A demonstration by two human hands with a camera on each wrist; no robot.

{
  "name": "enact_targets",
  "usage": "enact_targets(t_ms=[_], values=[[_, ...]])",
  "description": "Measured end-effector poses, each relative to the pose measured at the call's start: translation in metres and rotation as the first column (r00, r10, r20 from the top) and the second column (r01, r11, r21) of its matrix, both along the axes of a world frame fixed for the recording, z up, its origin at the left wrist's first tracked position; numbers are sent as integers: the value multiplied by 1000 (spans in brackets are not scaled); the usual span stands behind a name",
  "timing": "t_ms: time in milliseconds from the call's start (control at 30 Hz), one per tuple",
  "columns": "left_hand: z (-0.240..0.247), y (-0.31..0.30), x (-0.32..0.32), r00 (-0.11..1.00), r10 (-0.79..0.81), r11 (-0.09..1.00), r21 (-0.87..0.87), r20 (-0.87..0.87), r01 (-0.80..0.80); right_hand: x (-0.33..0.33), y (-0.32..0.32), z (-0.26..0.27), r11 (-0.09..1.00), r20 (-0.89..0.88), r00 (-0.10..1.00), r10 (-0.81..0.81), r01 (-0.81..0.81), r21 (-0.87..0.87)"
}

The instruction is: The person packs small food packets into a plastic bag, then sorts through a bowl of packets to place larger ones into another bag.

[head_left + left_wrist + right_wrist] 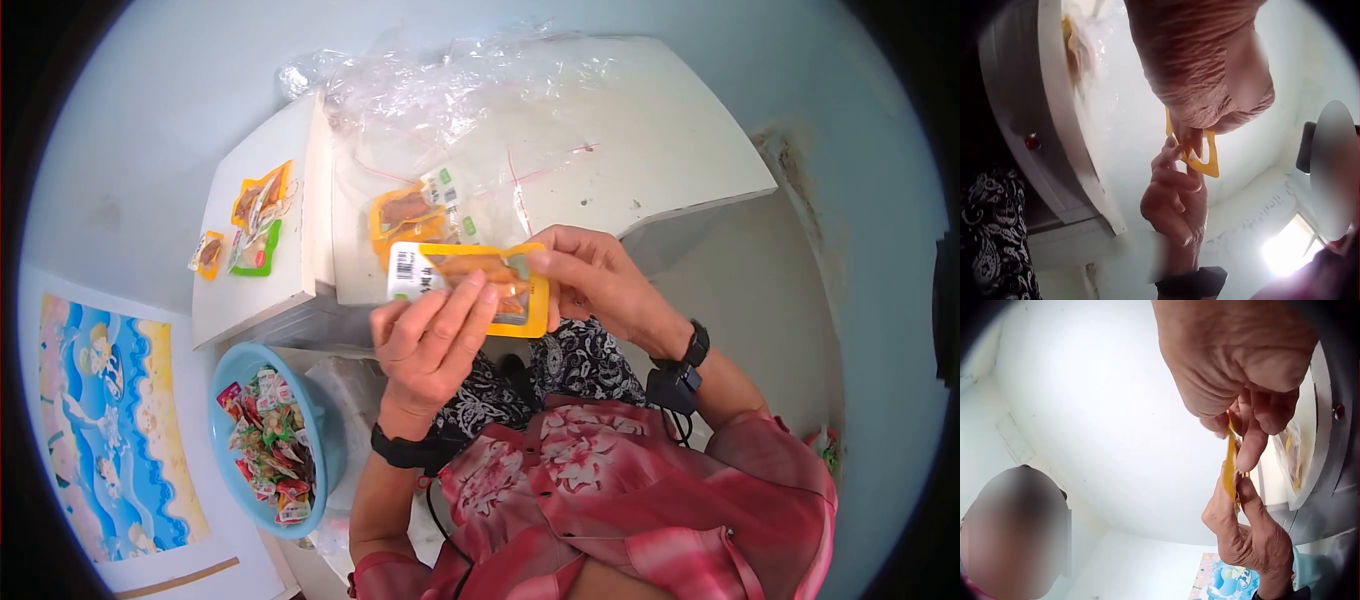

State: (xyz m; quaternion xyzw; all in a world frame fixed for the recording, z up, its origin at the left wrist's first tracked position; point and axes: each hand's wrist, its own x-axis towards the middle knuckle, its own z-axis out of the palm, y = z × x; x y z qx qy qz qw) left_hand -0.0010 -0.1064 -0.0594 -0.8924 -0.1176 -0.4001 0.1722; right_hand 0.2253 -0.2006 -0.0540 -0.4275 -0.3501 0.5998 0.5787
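Observation:
A yellow-edged packet (440, 262) with a clear window and a white, barcoded end is held up over the front of the table in the head view. The left hand (430, 345) grips it from the near side, its fingers lying across the window. At the packet's other end the right hand (600, 280) pinches the yellow edge between thumb and fingers. The right wrist view shows the packet (1230, 465) edge-on between both hands. Behind it, another yellow packet (405, 215) lies on the table beside clear wrapping.
Crumpled clear plastic (430, 90) covers the back of the white table (660, 130). Several packets, one a green-edged packet (262, 250), lie on the raised left surface (230, 310). A blue basin (218, 440) full of small packets stands below, near a colourful poster (110, 430).

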Motion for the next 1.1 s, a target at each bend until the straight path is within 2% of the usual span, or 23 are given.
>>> enact_targets(t_ms=[100, 267, 300, 400, 500, 600, 733, 1000, 1100], values=[[-9, -7, 15, 999, -50, 997, -58, -10, 49, 3, -6, -10, 994, 46, 993, -108, 110, -25], [-15, -6, 42, 989, -135, 986, -86, 56, 140, 20, -18, -21, 935, 166, 921, -352, 337, 110], [-15, -2, 48, 984, -150, 987, -35, 101, 154, 28, -21, -20, 917, 191, 898, -396, 375, 139], [-10, -3, 50, 986, 15, 980, -199, 166, 18, 58, -25, -23, 802, 227, 771, -595, 557, 215], [-8, 5, 61, 978, 135, 945, -319, 160, -78, 83, -23, -27, 759, 254, 716, -650, 596, 261], [-8, 16, 66, 956, 217, 918, -375, 197, -131, 95, -16, -32, 754, 370, 660, -654, 604, 256], [-13, 25, 58, 930, 296, 875, -452, 218, -172, 106, -2, -44, 821, 436, 703, -561, 539, 188], [-13, 17, 75, 963, 249, 866, -469, 107, -172, 83, 32, -37, 921, 455, 802, -388, 324, 214], [-15, 17, 75, 959, 246, 829, -542, 139, -135, 89, 36, -48, 912, 512, 755, -410, 325, 252]])
